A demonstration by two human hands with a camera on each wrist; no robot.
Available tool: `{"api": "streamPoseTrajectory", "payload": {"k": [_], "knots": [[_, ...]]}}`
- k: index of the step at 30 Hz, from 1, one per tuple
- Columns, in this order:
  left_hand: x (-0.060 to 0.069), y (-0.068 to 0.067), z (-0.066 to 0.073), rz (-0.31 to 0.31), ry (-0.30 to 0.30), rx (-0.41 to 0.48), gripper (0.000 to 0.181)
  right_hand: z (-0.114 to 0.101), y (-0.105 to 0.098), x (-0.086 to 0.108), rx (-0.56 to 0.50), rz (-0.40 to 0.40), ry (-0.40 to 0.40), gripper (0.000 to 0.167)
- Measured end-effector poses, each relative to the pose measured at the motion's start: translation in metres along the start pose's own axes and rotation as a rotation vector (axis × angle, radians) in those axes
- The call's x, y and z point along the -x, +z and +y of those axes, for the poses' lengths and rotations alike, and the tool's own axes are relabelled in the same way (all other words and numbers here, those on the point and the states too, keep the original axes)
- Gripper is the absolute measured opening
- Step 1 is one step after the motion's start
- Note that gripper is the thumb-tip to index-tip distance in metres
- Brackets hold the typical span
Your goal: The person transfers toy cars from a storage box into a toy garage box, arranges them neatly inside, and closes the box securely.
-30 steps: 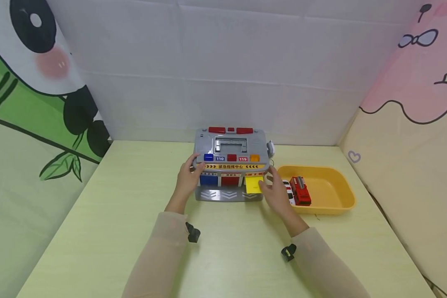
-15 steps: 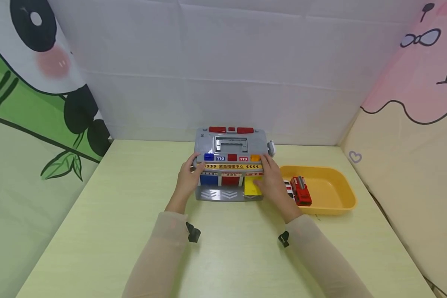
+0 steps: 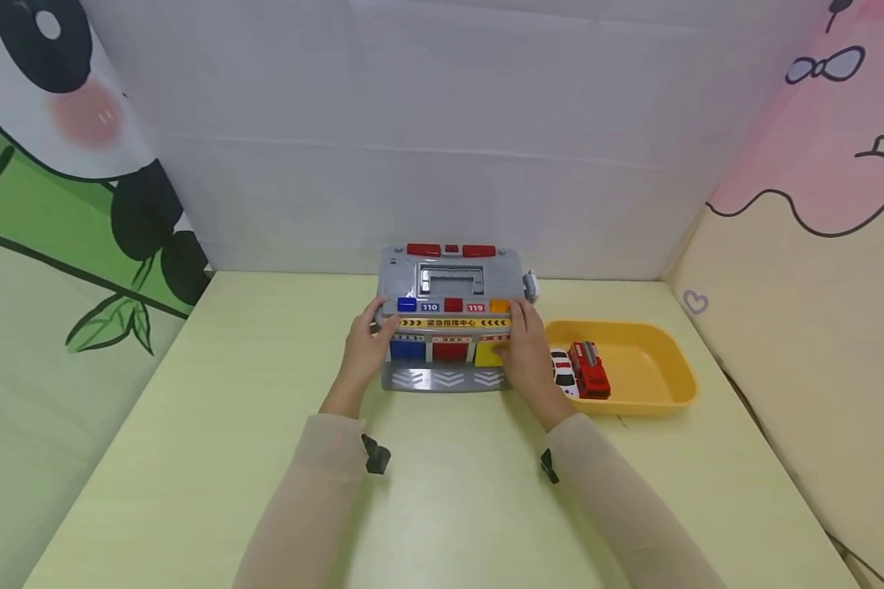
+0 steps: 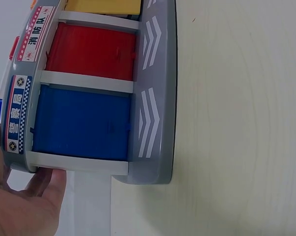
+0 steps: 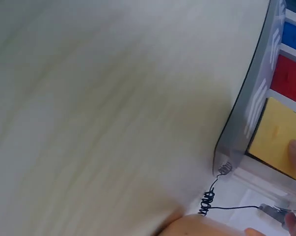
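A grey toy garage (image 3: 401, 282) stands on the table in the head view, with a blue door (image 4: 81, 123), a red door (image 4: 91, 51) and a yellow door (image 5: 275, 135) along its front. My left hand (image 3: 364, 350) grips the roof's left front corner, with the thumb at the front. At the opposite corner, my right hand (image 3: 529, 360) has its fingers over the roof edge by the orange button (image 3: 499, 305). Its thumb presses the yellow door, which still tilts out slightly in the right wrist view. My right hand covers part of that door in the head view.
A yellow tray (image 3: 656, 401) to the right holds a red toy fire truck (image 3: 589, 372) and a white toy car (image 3: 563, 372). A coiled black cord (image 5: 206, 200) hangs at the garage's right side. The white cloth backdrop (image 3: 442, 196) rises close behind it.
My right hand has moved from the garage's right side onto its roof corner. The yellow door has swung inward under my thumb. My left hand keeps its hold.
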State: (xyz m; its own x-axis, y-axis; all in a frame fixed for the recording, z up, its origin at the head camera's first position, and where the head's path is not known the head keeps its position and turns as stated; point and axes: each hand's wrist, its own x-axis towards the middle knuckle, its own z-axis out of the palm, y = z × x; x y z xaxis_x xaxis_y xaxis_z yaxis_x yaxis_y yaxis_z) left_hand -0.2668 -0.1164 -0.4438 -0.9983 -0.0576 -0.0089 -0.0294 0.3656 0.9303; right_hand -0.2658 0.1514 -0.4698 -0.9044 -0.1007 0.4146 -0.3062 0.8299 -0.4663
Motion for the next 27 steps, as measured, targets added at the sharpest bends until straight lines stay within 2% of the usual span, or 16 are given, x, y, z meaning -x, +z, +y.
{"api": "streamPoseTrajectory", "payload": {"k": [9,16,27], "knots": [[-0.0008,-0.0006,0.0031,-0.008,-0.011,-0.006,0.052,0.0013,0.0028,-0.0027,0.119,0.056,-0.010,0.084],[0.0006,-0.0009,0.0019,-0.012,-0.007,0.008,0.051,0.0003,0.0046,-0.0013,0.142,0.090,-0.037,0.083],[0.0002,-0.0011,-0.0003,0.000,-0.010,0.018,0.050,-0.0020,0.0028,-0.0007,0.124,0.079,-0.030,0.083]]}}
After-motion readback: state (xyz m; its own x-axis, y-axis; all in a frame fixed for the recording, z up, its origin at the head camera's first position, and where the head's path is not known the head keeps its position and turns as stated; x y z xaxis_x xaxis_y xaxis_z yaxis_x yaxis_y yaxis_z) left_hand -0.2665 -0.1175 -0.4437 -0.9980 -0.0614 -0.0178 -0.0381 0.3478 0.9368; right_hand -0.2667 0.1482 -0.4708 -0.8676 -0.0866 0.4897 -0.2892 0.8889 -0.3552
